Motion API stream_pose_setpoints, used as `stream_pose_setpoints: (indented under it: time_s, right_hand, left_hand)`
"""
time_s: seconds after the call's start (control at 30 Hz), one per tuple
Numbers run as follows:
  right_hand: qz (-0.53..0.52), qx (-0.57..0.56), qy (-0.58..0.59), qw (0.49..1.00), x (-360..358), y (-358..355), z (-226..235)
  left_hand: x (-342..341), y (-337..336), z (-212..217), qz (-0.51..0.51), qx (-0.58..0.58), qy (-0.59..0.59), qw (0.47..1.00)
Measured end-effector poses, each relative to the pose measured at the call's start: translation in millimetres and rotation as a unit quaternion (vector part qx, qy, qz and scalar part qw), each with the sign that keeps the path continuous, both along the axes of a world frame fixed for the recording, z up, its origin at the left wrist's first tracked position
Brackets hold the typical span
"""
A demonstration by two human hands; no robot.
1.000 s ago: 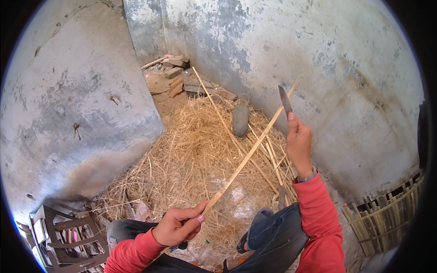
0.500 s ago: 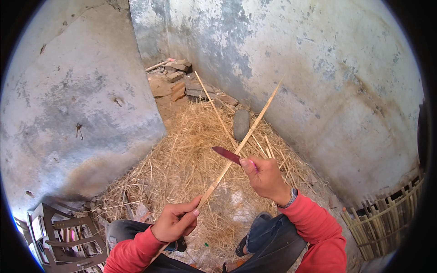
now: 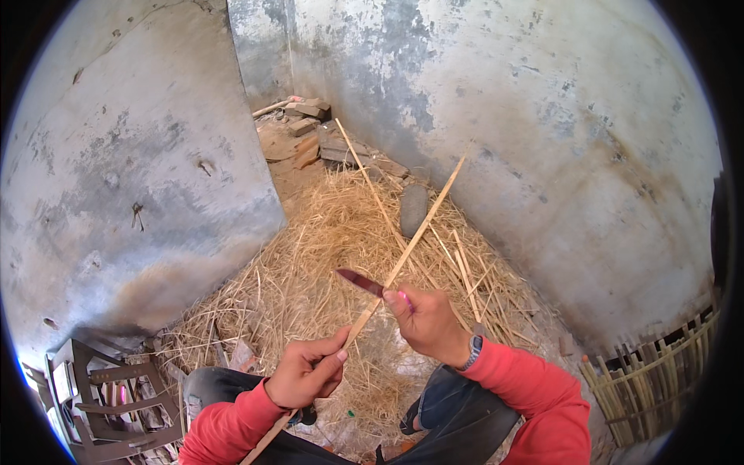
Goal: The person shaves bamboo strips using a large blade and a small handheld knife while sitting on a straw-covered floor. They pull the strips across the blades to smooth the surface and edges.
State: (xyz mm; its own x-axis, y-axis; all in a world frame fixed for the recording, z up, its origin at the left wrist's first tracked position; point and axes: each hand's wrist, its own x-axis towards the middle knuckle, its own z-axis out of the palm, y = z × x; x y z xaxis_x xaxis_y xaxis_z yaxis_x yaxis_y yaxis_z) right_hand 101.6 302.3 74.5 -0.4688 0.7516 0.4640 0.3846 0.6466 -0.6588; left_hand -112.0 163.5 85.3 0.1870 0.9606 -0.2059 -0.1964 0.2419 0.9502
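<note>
My left hand (image 3: pixel 308 370) is closed around a long, pale bamboo strip (image 3: pixel 425 225), which slants from beside my left forearm up to the far right. A knife (image 3: pixel 360 282) with a dark reddish blade is gripped in my right hand (image 3: pixel 428 324). Its blade lies across the strip, pointing left, and my right thumb is close to the strip where they cross. Most of the knife's handle is hidden in my fingers; a bit of pink shows there.
Shavings (image 3: pixel 333 225) cover the floor ahead, with more thin strips (image 3: pixel 467 279) lying on them. A grey stone (image 3: pixel 414 209) sits near the right wall. Bricks (image 3: pixel 304 116) are piled in the far corner. A brown frame (image 3: pixel 116 411) stands at left, a slatted bamboo basket (image 3: pixel 659 372) at right.
My right hand and the knife have moved down and left along the strip, closer to my left hand. The strip's far end has shifted slightly lower and left.
</note>
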Motion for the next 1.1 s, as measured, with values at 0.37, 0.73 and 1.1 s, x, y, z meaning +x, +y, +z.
stream_pose_setpoints:
  time_s: [0.37, 0.73, 1.1]
  right_hand:
    - [-0.068, -0.045, 0.059, 0.995, 4.2, 20.8, 10.2]
    - [0.037, -0.259, 0.252, 0.932, 3.8, 20.8, 2.6]
    - [0.023, -0.279, 0.219, 0.935, 18.9, 24.8, 15.4]
  left_hand:
    - [-5.5, -2.9, -5.7, -0.001, 0.024, -0.069, 0.997]
    - [-3.6, 0.9, -8.5, 0.004, 0.05, -0.029, 0.998]
    - [4.0, 10.2, -0.8, -0.131, -0.006, -0.068, 0.989]
